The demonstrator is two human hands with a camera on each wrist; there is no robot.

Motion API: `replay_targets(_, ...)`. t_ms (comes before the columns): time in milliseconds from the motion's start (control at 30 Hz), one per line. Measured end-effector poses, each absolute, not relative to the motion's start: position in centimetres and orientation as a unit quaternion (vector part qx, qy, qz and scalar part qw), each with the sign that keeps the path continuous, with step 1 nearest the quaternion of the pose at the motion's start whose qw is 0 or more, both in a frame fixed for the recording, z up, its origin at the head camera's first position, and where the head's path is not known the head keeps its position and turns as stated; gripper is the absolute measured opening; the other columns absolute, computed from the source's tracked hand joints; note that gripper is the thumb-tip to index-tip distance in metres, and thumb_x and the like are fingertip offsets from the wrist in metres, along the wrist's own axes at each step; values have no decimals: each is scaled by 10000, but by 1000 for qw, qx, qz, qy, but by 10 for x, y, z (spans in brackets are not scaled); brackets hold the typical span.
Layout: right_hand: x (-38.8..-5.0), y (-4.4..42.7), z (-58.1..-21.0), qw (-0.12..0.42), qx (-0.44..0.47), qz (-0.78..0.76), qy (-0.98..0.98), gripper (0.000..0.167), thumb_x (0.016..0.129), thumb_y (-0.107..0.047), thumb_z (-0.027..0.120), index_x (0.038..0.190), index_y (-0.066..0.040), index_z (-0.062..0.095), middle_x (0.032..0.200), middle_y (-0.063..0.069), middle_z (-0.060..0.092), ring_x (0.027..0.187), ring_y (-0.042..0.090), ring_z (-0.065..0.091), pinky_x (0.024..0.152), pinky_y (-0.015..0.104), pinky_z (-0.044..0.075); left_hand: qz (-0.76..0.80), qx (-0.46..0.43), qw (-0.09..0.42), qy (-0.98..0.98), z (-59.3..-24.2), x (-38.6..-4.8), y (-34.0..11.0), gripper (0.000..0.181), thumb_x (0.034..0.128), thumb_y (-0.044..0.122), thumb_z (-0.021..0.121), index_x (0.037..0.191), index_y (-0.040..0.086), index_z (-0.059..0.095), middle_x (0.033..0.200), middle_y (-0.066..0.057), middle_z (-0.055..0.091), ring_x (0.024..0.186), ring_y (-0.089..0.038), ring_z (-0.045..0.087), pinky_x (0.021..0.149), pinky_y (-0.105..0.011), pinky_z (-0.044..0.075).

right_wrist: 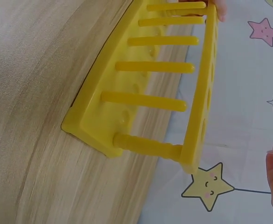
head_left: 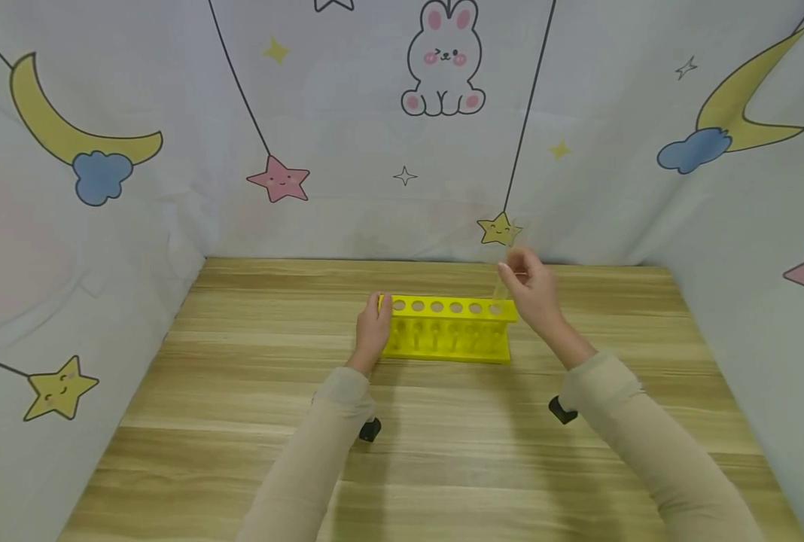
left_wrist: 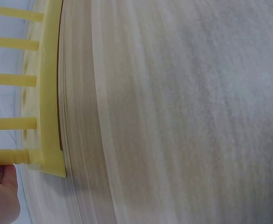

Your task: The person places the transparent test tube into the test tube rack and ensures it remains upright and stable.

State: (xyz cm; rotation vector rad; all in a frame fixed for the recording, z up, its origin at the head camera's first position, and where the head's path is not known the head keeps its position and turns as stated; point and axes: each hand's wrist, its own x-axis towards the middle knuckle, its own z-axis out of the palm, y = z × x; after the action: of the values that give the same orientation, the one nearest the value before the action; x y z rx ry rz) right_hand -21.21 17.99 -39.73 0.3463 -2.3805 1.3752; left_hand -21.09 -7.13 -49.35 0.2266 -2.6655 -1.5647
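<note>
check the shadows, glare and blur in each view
Head view: soft shadows streak the table, and the clear tube barely shows; left wrist view: a pale, hazy sheen over the table toward the right; right wrist view: the yellow rack looks fairly sharp.

"Where's the yellow rack (head_left: pixel 446 315)?"
"Just below the head view's centre, standing upright, round holes along its top, pegs below."
"And the clear tube (head_left: pixel 499 290)?"
"Right of centre, held slightly tilted over the rack's right end; its lower tip seems at the last hole, though it's faint."
</note>
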Motion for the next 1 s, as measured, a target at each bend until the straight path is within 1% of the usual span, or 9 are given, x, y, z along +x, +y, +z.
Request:
replay_targets(133, -212, 180, -399, 177, 120, 491, -845, 203, 873, -146, 545, 967, 31, 517, 848, 122, 558, 825, 240, 572, 664, 49, 407, -505, 73, 23, -859, -493, -211, -71, 397, 955, 398, 281, 1157, 108, 461, 1005, -134, 573, 832, -244, 477, 793, -373, 424)
replay_targets(267, -214, 181, -405, 171, 115, 493, -845, 227, 870, -172, 552, 982, 23, 520, 862, 145, 572, 824, 229, 571, 667, 56, 411, -508, 76, 22, -858, -493, -211, -71, 392, 954, 396, 285, 1151, 109, 465, 1032, -133, 572, 845, -246, 481, 796, -376, 423)
replay_targets(333, -213, 181, -406, 169, 112, 494, -845, 218, 867, -156, 555, 977, 29, 521, 855, 145, 572, 818, 232, 570, 661, 58, 411, -508, 77, 22, -858, -494, -211, -71, 385, 955, 392, 288, 1147, 109, 465, 1037, -133, 571, 848, -247, 481, 796, -378, 422)
replay_targets(600, -194, 168, -385, 168, 109, 488, -850, 173, 870, -65, 527, 946, 86, 490, 831, 178, 540, 812, 283, 549, 654, 37, 379, -505, 74, 25, -859, -496, -212, -72, 366, 959, 362, 292, 1149, 102, 466, 1010, -136, 573, 816, -241, 478, 773, -376, 425)
replay_targets(767, -191, 167, -384, 165, 108, 489, -850, 174, 867, -63, 532, 937, 91, 492, 827, 175, 540, 820, 284, 558, 651, 31, 375, -505, 75, 25, -859, -496, -213, -72, 368, 958, 365, 293, 1144, 99, 467, 1006, -133, 571, 809, -235, 474, 759, -369, 424)
replay_targets(1000, -191, 167, -386, 167, 105, 487, -851, 161, 861, -61, 539, 919, 84, 502, 809, 143, 540, 795, 270, 563, 642, 38, 382, -504, 73, 29, -860, -496, -212, -72, 350, 961, 346, 301, 1134, 95, 473, 937, -135, 568, 763, -232, 468, 705, -345, 416)
